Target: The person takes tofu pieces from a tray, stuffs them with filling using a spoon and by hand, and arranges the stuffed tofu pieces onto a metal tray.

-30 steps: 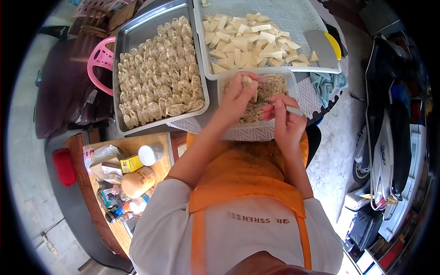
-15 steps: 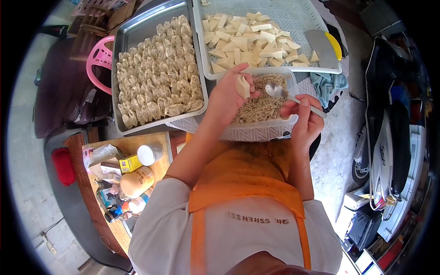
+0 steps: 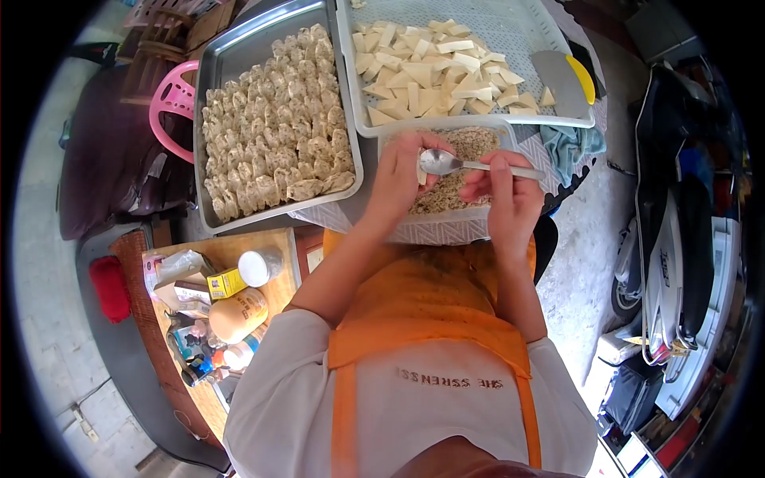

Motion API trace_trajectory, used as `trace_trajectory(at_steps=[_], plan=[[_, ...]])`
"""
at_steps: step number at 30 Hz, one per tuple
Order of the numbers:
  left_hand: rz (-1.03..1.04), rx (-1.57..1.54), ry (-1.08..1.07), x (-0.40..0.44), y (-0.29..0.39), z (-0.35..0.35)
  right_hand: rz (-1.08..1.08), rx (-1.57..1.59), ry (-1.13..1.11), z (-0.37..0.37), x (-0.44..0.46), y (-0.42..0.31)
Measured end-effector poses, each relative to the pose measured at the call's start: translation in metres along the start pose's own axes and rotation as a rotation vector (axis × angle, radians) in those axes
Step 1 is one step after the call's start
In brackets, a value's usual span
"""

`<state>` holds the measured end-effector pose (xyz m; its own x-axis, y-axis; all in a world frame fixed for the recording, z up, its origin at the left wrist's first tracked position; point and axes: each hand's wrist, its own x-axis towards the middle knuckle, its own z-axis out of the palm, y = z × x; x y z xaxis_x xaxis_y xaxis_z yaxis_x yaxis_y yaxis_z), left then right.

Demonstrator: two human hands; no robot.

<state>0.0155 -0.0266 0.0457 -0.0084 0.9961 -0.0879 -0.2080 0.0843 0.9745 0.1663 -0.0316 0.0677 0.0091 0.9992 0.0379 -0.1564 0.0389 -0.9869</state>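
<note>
In the head view my left hand (image 3: 398,177) is closed around a pale cut piece of tofu (image 3: 421,170), mostly hidden by the fingers. A metal spoon (image 3: 522,170) is gripped by its handle in my right hand (image 3: 510,199), its bowl right at the tofu; whether they touch I cannot tell. Both hands are over a clear plastic container (image 3: 462,123) of brownish minced filling (image 3: 478,142). Beyond it, several tofu wedges (image 3: 430,76) lie in a white perforated tray (image 3: 510,24). Rows of filled tofu pieces (image 3: 275,127) cover much of a metal tray (image 3: 231,64) on the left.
A grey scraper with a yellow edge (image 3: 564,84) lies in the perforated tray, near a teal cloth (image 3: 570,151). Left of me, a wooden table (image 3: 275,243) carries a white-lidded jar (image 3: 255,269), a yellow box (image 3: 227,284) and bottles. A pink handle-like piece (image 3: 171,111) juts out beside the metal tray.
My right hand has moved left with the spoon, bringing its bowl from over the filling to my left hand. My left hand has turned and lowered slightly, its fingers curling more around the tofu.
</note>
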Motion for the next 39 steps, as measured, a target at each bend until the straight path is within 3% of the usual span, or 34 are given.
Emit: trace_trajectory(at_steps=[3,9,12,16,23,26,29,35,39], plan=[[-0.035,0.012,0.027,-0.002,-0.003,-0.002,-0.214,-0.233,-0.01,0.007,-0.006,-0.002],[-0.037,-0.023,0.005,-0.004,-0.002,-0.002,-0.137,-0.005,-0.042,0.001,-0.004,-0.005],[-0.089,-0.053,0.014,-0.003,-0.003,-0.002,-0.179,-0.137,-0.045,-0.004,-0.004,-0.005],[-0.063,-0.167,-0.026,0.001,-0.004,-0.006,-0.186,-0.032,0.141,-0.019,0.011,-0.001],[0.049,-0.423,-0.241,0.014,-0.036,-0.024,-0.164,-0.342,0.058,-0.023,0.017,0.038],[-0.046,-0.256,-0.031,0.015,-0.013,-0.002,-0.248,-0.492,0.045,-0.022,0.016,0.04],[-0.099,-0.536,-0.137,0.01,0.003,-0.003,-0.269,-0.497,0.044,-0.026,0.017,0.043],[-0.112,-0.589,-0.165,0.011,-0.013,-0.01,-0.254,-0.489,0.052,-0.024,0.017,0.041],[-0.274,-0.606,-0.106,0.011,0.004,-0.006,-0.291,-0.523,0.036,-0.025,0.017,0.042]])
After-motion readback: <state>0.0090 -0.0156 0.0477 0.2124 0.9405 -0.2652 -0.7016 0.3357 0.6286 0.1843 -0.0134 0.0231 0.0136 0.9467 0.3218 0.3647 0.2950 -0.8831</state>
